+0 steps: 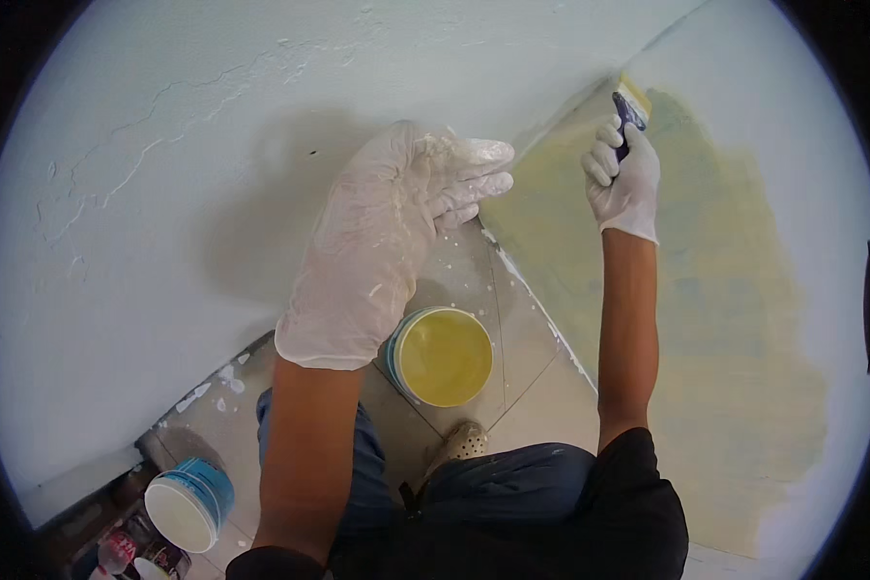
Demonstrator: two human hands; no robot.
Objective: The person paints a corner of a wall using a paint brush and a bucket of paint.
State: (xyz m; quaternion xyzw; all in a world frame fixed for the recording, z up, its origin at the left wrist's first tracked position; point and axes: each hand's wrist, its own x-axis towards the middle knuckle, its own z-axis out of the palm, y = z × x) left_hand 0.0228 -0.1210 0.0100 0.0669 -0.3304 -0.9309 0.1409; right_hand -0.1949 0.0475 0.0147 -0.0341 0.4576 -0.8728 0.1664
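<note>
My right hand [629, 177], in a thin white glove, grips the dark handle of a flat paintbrush [634, 107]. The brush's pale yellow bristles are up by the corner where two walls meet. Around and below this hand, a yellowish, uneven coat [703, 304] covers part of the right wall [790, 181]. My left hand [377, 225], gloved and smeared with white residue, is raised in front of the left wall [225, 167]. Its fingers extend to the right and nothing shows in them. Beneath it stands a blue-and-white bucket [397, 365] holding yellow liquid [446, 357].
Splashes of white mark the tiled floor [471, 283] along the walls. At lower left are a blue bucket with a white lid [181, 513] and a plastic bottle [117, 549]. My clog [466, 441] is just below the yellow bucket. Cracked, raised paint [141, 156] runs across the left wall.
</note>
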